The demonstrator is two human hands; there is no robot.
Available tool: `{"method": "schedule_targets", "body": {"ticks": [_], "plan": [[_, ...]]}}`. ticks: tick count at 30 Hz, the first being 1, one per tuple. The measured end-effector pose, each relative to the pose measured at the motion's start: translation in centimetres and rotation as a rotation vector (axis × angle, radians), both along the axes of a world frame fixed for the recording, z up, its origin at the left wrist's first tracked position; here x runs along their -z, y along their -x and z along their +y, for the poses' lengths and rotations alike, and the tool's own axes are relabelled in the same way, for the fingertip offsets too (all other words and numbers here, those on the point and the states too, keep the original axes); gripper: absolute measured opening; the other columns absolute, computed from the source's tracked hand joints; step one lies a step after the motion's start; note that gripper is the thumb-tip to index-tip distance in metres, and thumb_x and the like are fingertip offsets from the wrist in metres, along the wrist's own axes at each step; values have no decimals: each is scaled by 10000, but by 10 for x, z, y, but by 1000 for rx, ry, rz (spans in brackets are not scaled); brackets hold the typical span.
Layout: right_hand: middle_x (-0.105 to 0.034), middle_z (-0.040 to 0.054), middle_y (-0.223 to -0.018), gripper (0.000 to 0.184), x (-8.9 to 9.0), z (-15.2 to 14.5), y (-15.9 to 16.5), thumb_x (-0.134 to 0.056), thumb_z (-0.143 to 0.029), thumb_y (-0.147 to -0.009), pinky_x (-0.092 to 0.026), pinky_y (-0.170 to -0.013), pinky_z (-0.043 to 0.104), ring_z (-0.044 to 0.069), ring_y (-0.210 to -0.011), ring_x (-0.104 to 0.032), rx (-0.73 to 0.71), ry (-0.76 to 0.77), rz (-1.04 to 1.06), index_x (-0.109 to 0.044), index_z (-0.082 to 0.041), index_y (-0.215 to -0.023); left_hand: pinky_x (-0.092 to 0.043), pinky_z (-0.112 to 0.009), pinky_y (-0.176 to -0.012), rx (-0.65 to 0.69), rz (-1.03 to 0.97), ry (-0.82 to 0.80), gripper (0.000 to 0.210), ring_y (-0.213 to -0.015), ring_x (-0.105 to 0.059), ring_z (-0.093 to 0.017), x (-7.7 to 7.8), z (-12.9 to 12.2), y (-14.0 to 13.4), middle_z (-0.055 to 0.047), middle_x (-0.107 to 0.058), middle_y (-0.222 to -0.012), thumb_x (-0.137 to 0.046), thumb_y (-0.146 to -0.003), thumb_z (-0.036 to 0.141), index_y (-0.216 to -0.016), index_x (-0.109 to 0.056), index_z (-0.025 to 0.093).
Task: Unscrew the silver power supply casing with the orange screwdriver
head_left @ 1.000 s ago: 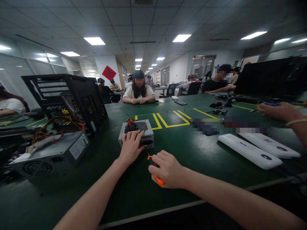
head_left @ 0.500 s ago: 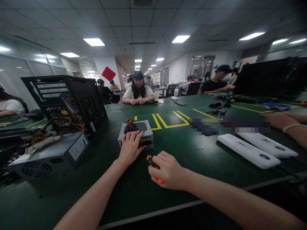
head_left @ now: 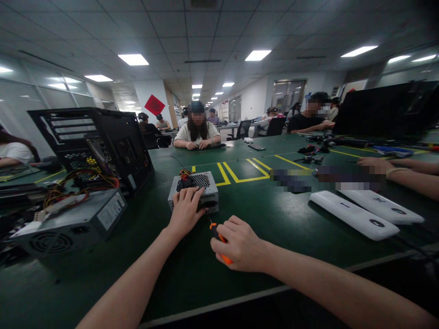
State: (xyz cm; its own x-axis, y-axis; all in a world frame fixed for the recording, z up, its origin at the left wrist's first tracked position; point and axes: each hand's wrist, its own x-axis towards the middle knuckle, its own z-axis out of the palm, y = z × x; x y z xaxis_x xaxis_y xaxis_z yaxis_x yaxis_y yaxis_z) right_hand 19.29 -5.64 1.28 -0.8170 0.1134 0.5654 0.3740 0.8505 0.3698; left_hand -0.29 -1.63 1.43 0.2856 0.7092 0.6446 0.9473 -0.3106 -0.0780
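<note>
Lying under left hand point(head_left: 187, 208), power supply point(head_left: 203, 182)

It's dim in here: white ceiling lights point(head_left: 258, 55) burn bright against a murky grey ceiling point(head_left: 126, 27), leaving a soft sheen on the dark green tabletop point(head_left: 274, 219). Toward the edges everything stretches and softens; blocky patches hide some spots.

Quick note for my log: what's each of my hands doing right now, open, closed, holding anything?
Left hand: open, laid on the grey metal box.
Right hand: closed, holding the orange-and-black screwdriver.
</note>
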Motion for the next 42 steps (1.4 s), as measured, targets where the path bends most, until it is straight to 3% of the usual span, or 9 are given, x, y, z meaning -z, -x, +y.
{"method": "schedule_targets", "body": {"ticks": [4, 7, 11, 16, 21, 29, 36, 42], "plan": [[-523, 26, -715, 108, -3, -1, 2, -483, -288, -766, -272, -596, 290, 147, -632, -437, -2, -17, 25, -538, -198, -742, -313, -415, -872, -5, -1, -3, 514, -1079, -396, -267, 0, 0, 0, -93, -495, -1192, -597, -735, 325, -1209, -445, 198], [-511, 8, -646, 189, 1, 0, 4, -441, -329, -814, -255, -557, 277, 127, -569, -421, 17, -31, 84, -556, -180, -792, -315, -423, -873, 2, -10, -1, 524, -1078, -398, -269, -1, 0, 0, -99, -494, -1190, -602, -727, 321, -1214, -444, 210], [-513, -3, -658, 115, 2, 1, 2, -452, -227, -791, -262, -559, 269, 117, -561, -415, 20, -4, 35, -540, -180, -848, -312, -422, -876, 9, -20, 7, 514, -1082, -394, -269, -1, 0, 0, -99, -490, -1194, -593, -734, 315, -1216, -442, 217], [-527, 23, -755, 67, -4, 0, -2, -498, -251, -747, -273, -596, 283, 144, -645, -435, 15, 33, -14, -520, -204, -790, -310, -424, -873, 17, -20, 23, 502, -1082, -388, -267, -2, 0, 1, -94, -486, -1198, -580, -746, 301, -1221, -436, 229], [-537, 5, -660, 202, 0, 3, 1, -434, -340, -826, -271, -559, 268, 121, -566, -450, 31, 88, 100, -531, -163, -841, -311, -415, -873, 8, -22, 24, 486, -1077, -389, -263, -1, 1, 2, -85, -490, -1189, -572, -756, 308, -1216, -436, 228], [-548, -2, -672, 51, -2, 2, -2, -482, -210, -752, -286, -579, 259, 112, -570, -455, 15, 90, 125, -522, -179, -752, -323, -420, -867, 7, -51, 48, 497, -1070, -398, -262, -4, 1, 1, -80, -492, -1172, -603, -725, 259, -1197, -448, 244], [-554, -4, -651, 158, 1, 3, -1, -463, -305, -809, -298, -563, 262, 115, -560, -474, 37, 105, 141, -542, -169, -794, -325, -417, -861, -3, -65, 58, 486, -1064, -402, -259, -6, -1, 0, -67, -495, -1163, -598, -718, 218, -1181, -453, 252], [-571, -1, -714, 105, -3, 3, -2, -484, -214, -761, -316, -587, 255, 114, -588, -478, -11, 101, 87, -529, -169, -845, -326, -412, -863, -8, -65, 53, 475, -1063, -401, -257, -5, 1, 0, -62, -494, -1163, -601, -718, 220, -1169, -457, 247]]}}
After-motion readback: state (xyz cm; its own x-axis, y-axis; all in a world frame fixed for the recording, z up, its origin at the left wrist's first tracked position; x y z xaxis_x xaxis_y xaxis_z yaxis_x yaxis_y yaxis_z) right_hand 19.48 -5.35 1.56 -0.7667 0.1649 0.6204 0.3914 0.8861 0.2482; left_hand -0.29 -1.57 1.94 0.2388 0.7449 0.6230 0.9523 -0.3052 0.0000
